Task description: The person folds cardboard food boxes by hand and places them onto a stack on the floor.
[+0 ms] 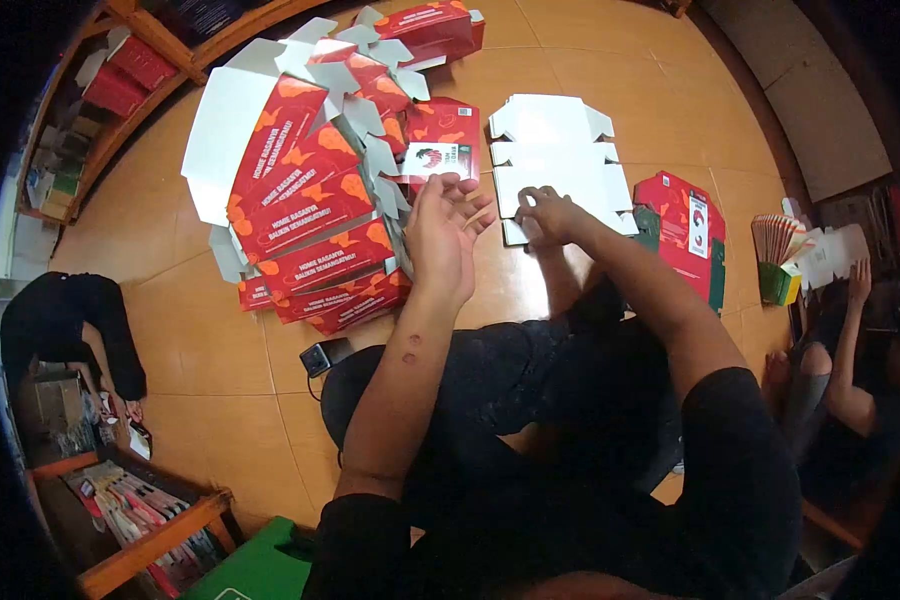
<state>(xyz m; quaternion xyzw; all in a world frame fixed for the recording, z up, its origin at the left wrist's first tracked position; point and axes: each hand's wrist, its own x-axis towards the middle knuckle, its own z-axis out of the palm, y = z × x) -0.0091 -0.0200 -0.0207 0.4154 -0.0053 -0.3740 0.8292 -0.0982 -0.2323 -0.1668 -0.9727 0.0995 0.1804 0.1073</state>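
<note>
My left hand (448, 228) is raised with its palm up and fingers apart, holding nothing. It is nearest to a red folded carton (457, 125) with a white label, beside the pile of red food boxes (305, 185). My right hand (545, 217) has its fingers curled down at the near left part of a white flat box blank (560, 130). The blank lies on the floor with notched flaps along its sides. The hand itself hides the exact grip of its fingertips.
More flat red cartons (678, 225) lie to the right. Another person (850, 370) sits at the far right, by a green and yellow box (776, 283). A bent-over person (75, 325) is at the left. A small black camera-like device (316, 358) lies by my leg.
</note>
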